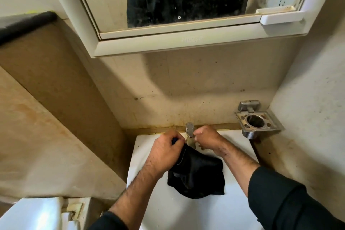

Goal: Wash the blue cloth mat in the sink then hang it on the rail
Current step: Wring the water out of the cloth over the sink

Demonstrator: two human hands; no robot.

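The dark blue cloth mat (197, 175) hangs bunched over the white sink (147, 155), almost black in this light. My left hand (165, 150) grips its upper edge just left of the tap, and the rest of the mat droops below the fist. My right hand (206, 139) is at the metal tap (190, 132), with curled fingers against the lever's right side. The basin under the mat is hidden. No rail shows in this view.
A mirror cabinet (168, 41) juts from the wall above the sink. A metal cup and toothbrush holder (258, 122) is fixed to the wall at the right. A white toilet cistern (37, 213) sits at lower left, beside tiled walls.
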